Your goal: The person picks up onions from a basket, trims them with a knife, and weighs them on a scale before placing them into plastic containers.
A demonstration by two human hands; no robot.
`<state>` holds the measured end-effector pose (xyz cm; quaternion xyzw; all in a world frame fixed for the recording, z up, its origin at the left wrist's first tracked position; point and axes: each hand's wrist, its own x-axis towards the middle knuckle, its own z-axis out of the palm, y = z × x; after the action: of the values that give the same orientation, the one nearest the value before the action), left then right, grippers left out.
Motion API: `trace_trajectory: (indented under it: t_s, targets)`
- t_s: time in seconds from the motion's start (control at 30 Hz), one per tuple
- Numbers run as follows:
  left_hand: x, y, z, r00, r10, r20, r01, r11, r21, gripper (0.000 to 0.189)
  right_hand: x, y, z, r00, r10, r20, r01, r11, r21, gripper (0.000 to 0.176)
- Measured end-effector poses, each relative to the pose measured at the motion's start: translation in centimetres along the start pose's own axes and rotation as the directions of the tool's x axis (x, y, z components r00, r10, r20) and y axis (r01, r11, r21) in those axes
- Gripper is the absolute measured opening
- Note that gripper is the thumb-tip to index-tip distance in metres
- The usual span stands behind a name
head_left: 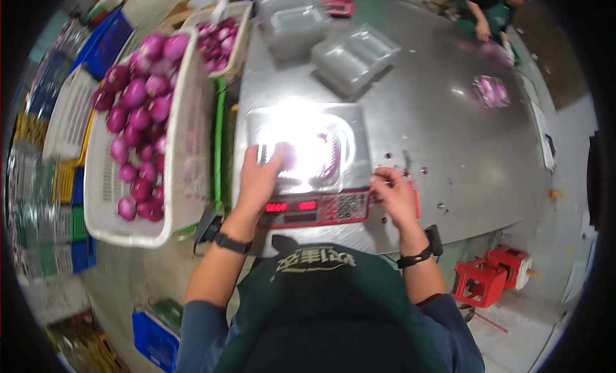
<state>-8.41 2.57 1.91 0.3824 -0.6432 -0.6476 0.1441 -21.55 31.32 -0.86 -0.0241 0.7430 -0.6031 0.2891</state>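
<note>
A scale (356,138) with a lit red display stands on the metal table. On its shiny plate is a clear tray (330,145) with purple onions, partly washed out by glare. My left hand (258,177) is at the tray's left side, thumb and fingers apart around an onion (286,157); whether it grips the onion is unclear. Just right of the scale's keypad, my right hand (393,192) hovers with its fingers bent and thumb near the fingertips; nothing can be made out between them.
Left stands a white crate (186,148) of purple onions, with a smaller crate (240,42) behind. Stacked clear trays (356,55) are beyond the scale. A packed tray (491,92) lies right, near a co-worker's hand (482,31). Red stools (480,283) stand lower right.
</note>
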Motion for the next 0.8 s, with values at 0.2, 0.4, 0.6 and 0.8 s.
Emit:
trace_trajectory:
  t_s: [0.2, 0.4, 0.6, 0.8]
  targets:
    - [-1.4, -0.2, 7.5, 0.970, 0.035, 0.242, -0.049, 0.997, 0.051, 0.052, -0.2, 0.0, -3.0, 0.979, 0.027, 0.200, -0.032, 0.999, 0.020, 0.090]
    - [-2.3, 0.9, 14.1, 0.902, 0.029, 0.431, -0.019, 0.999, -0.028, 0.054, 0.6, 1.0, -8.4, 0.980, 0.113, 0.164, -0.169, 0.910, 0.380, 0.074]
    - [-3.1, 5.1, 10.5, 0.953, -0.090, 0.288, 0.067, 0.994, 0.087, 0.043, 8.4, 1.8, -18.9, 0.940, 0.293, -0.177, -0.144, 0.809, 0.570, 0.053]
    - [-1.3, 4.3, -6.3, 0.898, 0.339, -0.279, -0.273, 0.929, 0.250, 0.026, 23.1, -1.0, -32.3, 0.772, 0.263, -0.578, 0.103, 0.847, 0.522, 0.061]
